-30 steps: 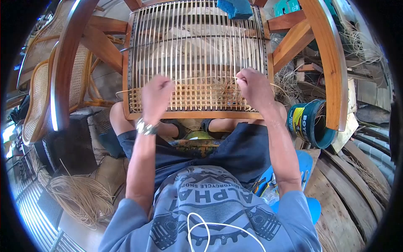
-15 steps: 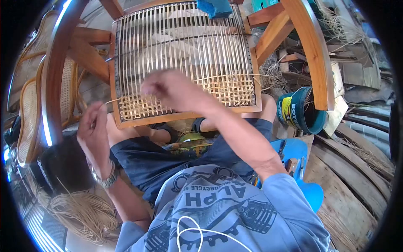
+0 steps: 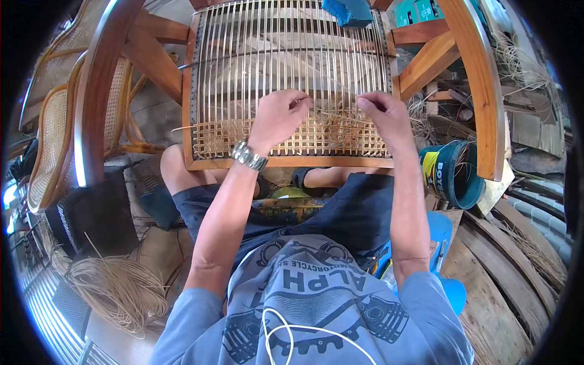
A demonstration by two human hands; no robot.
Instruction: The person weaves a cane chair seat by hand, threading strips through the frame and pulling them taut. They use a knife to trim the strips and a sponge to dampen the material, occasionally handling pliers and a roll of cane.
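Note:
Over my lap rests a wooden chair frame [image 3: 292,162] strung with upright pale cane strands [image 3: 255,67]. A band of open cane weave [image 3: 298,145] runs along its near edge. My left hand [image 3: 281,118], with a metal watch at the wrist, hovers at the top of this band, thumb and fingers pinched together. To its right, my right hand [image 3: 388,115] is also closed in a pinch, fingertips facing the left hand. Thin cane crosses the gap between them, but what either pinch holds is too fine to make out. A loose strand end [image 3: 180,129] sticks out past the left rail.
A blue block [image 3: 348,12] sits at the panel's far edge. Curved chair legs [image 3: 480,79] rise on both sides. At right stands a dark green bucket [image 3: 453,173]; a cane coil [image 3: 118,292] lies lower left. Rattan chairs [image 3: 52,134] stand at left.
My left hand has moved from beyond the left rail onto the panel, leaving the strand end there. My right hand has swung rightward. The panel sits further right and slightly higher in view.

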